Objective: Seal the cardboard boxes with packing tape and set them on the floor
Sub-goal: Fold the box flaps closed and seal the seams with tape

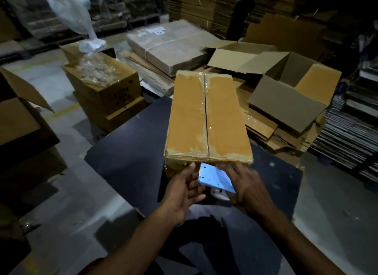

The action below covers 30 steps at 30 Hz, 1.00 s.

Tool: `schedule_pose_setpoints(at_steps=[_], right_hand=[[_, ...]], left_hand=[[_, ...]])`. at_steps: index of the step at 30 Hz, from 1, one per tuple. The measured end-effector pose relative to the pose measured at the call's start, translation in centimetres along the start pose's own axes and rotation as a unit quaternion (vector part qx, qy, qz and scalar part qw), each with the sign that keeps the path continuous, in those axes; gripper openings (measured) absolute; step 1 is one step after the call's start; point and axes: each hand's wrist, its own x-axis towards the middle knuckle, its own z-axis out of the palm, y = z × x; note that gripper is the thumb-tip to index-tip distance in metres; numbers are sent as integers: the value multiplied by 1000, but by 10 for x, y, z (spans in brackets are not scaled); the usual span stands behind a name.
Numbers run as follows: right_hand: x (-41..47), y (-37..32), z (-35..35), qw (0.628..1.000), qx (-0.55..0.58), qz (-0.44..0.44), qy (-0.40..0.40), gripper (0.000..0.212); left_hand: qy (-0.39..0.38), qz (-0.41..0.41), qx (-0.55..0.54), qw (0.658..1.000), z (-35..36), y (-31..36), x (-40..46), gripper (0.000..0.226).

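A long closed cardboard box (206, 115) lies on a dark table (126, 162), clear tape running along its centre seam. At its near end my right hand (247, 184) grips a blue tape dispenser (214, 178) with a toothed cutting edge, held against the box's front face. My left hand (184, 186) sits just left of the dispenser, fingers relaxed and spread, fingertips near the box's lower edge.
An open empty box (290, 98) rests on flattened cardboard to the right. On the left floor stands a stacked box with clear plastic items (102, 84). Another open box (20, 119) is at far left. Wrapped cardboard bundles (169, 47) lie behind.
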Motion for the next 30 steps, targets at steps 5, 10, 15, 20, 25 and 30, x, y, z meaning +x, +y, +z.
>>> schedule_pose_setpoints(at_steps=[5,10,15,20,25,30], right_hand=[[57,-31,-37,989,127,-34,-64,79],[104,-53,-52,988,31,-116,-94,70],[128,-44,-66,978,-37,-109,-174,61],[134,-36,-70,968,-67,-89,-226,61],[142,-38,-72,963,-72,-79,-246,59],[154,-46,-68,956,-104,-81,-261,58]], left_hand=[[27,12,-107,994,-21,34,2,17],[167,184,-16,968,-52,64,16,27],[225,228,-1,947,-88,80,40,29],[236,183,10,954,-97,72,68,30],[249,185,17,950,-99,64,78,27],[277,180,-5,944,-94,58,78,28]])
